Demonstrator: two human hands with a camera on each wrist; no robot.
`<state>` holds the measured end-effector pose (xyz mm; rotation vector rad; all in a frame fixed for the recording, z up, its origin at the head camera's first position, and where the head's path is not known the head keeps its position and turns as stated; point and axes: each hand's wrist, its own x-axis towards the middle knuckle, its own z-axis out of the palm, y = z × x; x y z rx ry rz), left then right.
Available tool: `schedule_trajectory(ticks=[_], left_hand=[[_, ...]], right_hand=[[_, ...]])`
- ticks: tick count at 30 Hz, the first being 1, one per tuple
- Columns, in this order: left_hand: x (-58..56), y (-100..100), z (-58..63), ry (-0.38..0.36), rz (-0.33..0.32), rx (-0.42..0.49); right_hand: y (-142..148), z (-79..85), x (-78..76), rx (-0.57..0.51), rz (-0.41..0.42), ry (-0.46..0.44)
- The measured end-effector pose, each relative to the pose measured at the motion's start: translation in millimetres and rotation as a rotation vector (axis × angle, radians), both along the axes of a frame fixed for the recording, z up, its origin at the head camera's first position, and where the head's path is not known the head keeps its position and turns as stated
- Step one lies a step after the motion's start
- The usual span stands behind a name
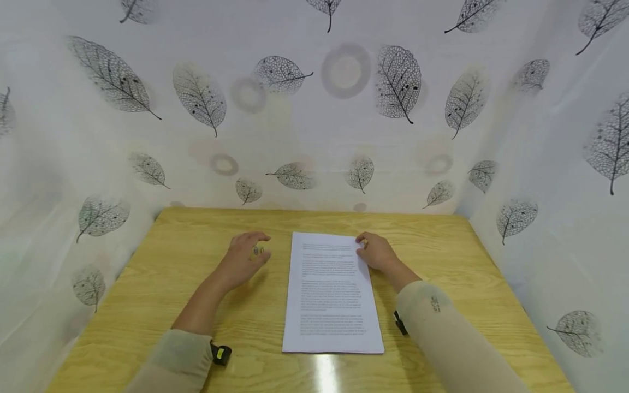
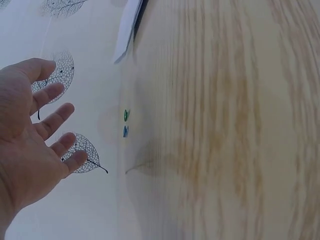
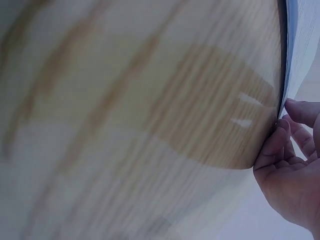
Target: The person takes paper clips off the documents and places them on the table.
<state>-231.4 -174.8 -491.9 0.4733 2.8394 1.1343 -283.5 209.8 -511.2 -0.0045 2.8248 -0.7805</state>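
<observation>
A stack of printed paper (image 1: 330,295) lies in the middle of the wooden table, text side up. My right hand (image 1: 377,252) pinches its far right corner; in the right wrist view the thumb (image 3: 302,111) is on the page side and the other fingers curl at the edge. Left of the stack, my left hand (image 1: 241,261) hovers over the table with fingers spread and nothing in them. A small green oval thing (image 2: 126,115) and a small blue one (image 2: 125,131) lie on the table near it, showing between thumb and fingers in the head view.
The wooden table (image 1: 442,245) is enclosed at the back and sides by a white curtain (image 1: 314,131) with a leaf pattern. Black straps with small devices show by both sleeves, one of them a wrist device (image 1: 222,355) at the left cuff.
</observation>
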Motion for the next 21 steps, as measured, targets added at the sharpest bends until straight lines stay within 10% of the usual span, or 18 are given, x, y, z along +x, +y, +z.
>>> schedule_trajectory(ticks=[15, 21], left_hand=[[-5.9, 21, 2.4, 0.014, 0.026, -0.115], [-10.6, 29, 15.2, 0.132, 0.038, -0.199]], right_hand=[[5, 9.9, 4.4, -0.033, -0.008, 0.107], [7, 45.9, 7.3, 0.077, 0.200, -0.039]])
